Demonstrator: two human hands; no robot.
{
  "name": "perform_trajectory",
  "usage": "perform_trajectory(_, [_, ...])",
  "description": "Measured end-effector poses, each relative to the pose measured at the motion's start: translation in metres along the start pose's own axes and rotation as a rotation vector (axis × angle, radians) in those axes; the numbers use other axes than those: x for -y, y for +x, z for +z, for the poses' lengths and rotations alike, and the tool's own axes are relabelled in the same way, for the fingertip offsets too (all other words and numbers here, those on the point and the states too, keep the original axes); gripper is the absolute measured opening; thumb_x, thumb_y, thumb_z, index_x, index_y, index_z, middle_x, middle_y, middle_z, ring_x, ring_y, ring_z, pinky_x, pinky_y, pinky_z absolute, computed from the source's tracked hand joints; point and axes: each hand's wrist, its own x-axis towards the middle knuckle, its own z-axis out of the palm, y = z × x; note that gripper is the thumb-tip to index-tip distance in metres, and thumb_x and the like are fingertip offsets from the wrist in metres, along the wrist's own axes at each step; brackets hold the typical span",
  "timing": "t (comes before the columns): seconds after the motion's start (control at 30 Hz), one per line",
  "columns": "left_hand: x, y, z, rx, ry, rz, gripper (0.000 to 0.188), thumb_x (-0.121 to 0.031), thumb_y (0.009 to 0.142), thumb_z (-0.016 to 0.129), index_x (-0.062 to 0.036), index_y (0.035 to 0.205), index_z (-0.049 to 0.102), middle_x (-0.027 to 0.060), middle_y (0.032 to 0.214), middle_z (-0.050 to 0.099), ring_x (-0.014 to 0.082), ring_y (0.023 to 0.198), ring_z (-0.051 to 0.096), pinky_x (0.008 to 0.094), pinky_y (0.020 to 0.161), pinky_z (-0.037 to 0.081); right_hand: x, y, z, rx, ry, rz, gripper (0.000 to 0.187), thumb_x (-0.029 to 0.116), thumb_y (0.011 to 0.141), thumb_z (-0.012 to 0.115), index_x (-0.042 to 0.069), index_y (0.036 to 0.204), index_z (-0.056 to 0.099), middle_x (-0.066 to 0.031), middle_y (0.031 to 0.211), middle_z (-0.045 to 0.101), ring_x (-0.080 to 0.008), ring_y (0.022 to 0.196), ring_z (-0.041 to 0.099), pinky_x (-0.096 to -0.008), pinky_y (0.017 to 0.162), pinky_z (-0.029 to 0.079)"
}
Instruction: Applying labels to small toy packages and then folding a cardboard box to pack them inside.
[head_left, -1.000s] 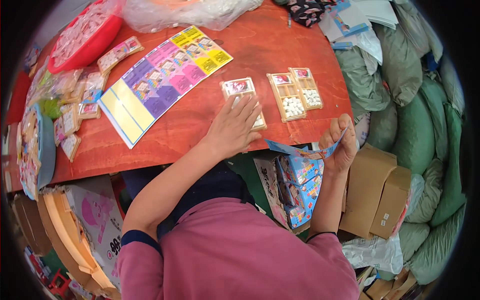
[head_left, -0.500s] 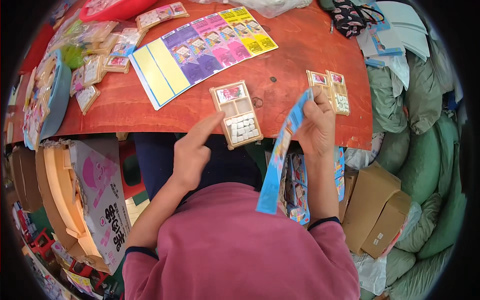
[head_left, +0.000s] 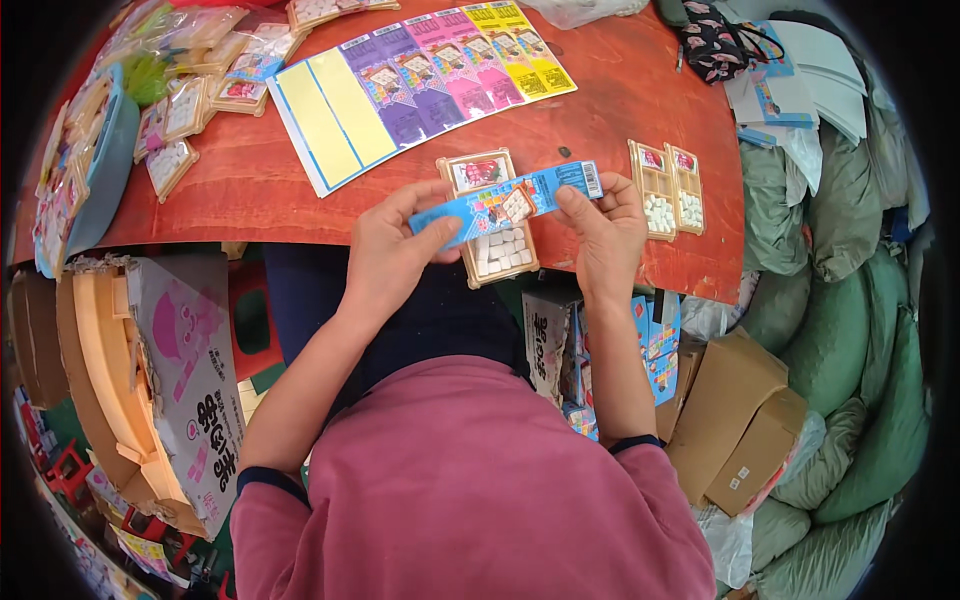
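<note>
A blue printed sticker strip (head_left: 515, 203) is stretched between my two hands, tilted up toward the right. My left hand (head_left: 392, 245) pinches its left end, and the thumb and fingers of my right hand (head_left: 605, 235) grip the other end near a barcode. Directly beneath the strip, at the table's near edge, lies a wooden-coloured compartment tray (head_left: 532, 250). Its far section holds a red-pictured card pack (head_left: 478, 172), its near section several small white blocks (head_left: 503, 254). The strip covers the tray's middle; whether it touches the tray I cannot tell.
A sheet of coloured stickers (head_left: 345, 115) lies beyond the tray. Two similar trays (head_left: 655, 190) sit at the right. Packed trays (head_left: 185, 110) and a blue basin (head_left: 105, 165) are at left. Cardboard boxes (head_left: 735, 410) and green sacks (head_left: 845, 340) stand right of the red table (head_left: 615, 110).
My left hand has stopped pointing at the tray and taken the strip's free end. My right hand has moved left, bringing the strip from hanging down to stretched across above the tray.
</note>
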Motion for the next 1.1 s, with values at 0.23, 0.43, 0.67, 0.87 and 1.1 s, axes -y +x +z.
perform_trajectory(0.23, [0.005, 0.015, -0.003, -0.086, 0.262, 0.133, 0.037, -0.001, 0.083, 0.063, 0.0, 0.118, 0.056, 0.0057, 0.077, 0.064, 0.0071, 0.068, 0.062, 0.0203, 0.058, 0.053, -0.022, 0.005, -0.01, -0.035, -0.143, 0.003, 0.03, -0.006, 0.076, 0.07, 0.002, 0.093, 0.047, -0.0073, 0.084, 0.061, -0.009, 0.073, 0.06, -0.0211, 0.065, 0.051])
perform_trajectory(0.43, [0.009, 0.021, -0.004, -0.081, 0.461, 0.144, 0.04, -0.001, 0.083, 0.063, 0.0006, 0.121, 0.052, 0.0071, 0.084, 0.063, 0.0067, 0.073, 0.06, 0.0194, 0.06, 0.051, -0.031, 0.006, -0.009, -0.052, -0.238, -0.038, 0.031, -0.006, 0.074, 0.071, 0.002, 0.093, 0.047, -0.0046, 0.083, 0.061, -0.0077, 0.072, 0.059, -0.02, 0.064, 0.049])
perform_trajectory(0.67, [0.01, 0.025, 0.001, -0.108, 0.676, 0.233, 0.035, -0.001, 0.078, 0.064, 0.0002, 0.112, 0.057, 0.0107, 0.067, 0.062, 0.0148, 0.06, 0.064, 0.0258, 0.052, 0.048, -0.038, -0.001, -0.003, -0.065, -0.741, -0.171, 0.025, 0.005, 0.077, 0.068, 0.003, 0.092, 0.049, -0.0103, 0.082, 0.06, -0.0186, 0.067, 0.062, -0.0325, 0.06, 0.048])
perform_trajectory(0.87, [0.021, -0.012, -0.021, -0.2, 0.505, 0.208, 0.026, 0.0, 0.082, 0.061, 0.0028, 0.105, 0.052, 0.0103, 0.073, 0.062, 0.0123, 0.063, 0.063, 0.0248, 0.056, 0.05, -0.05, -0.02, 0.021, 0.154, -0.956, -0.526, 0.022, 0.002, 0.078, 0.064, 0.003, 0.092, 0.047, -0.013, 0.079, 0.056, -0.0307, 0.066, 0.06, -0.0397, 0.057, 0.047])
perform_trajectory(1.1, [0.05, -0.055, -0.059, -0.387, 0.024, 0.124, 0.016, 0.0, 0.088, 0.055, -0.0005, 0.099, 0.043, 0.0093, 0.089, 0.06, 0.0107, 0.078, 0.061, 0.0243, 0.066, 0.056, -0.064, -0.043, 0.06, 0.302, -0.835, -0.533, 0.023, 0.0, 0.078, 0.064, 0.003, 0.092, 0.047, -0.0116, 0.079, 0.055, -0.0264, 0.064, 0.06, -0.037, 0.055, 0.047])
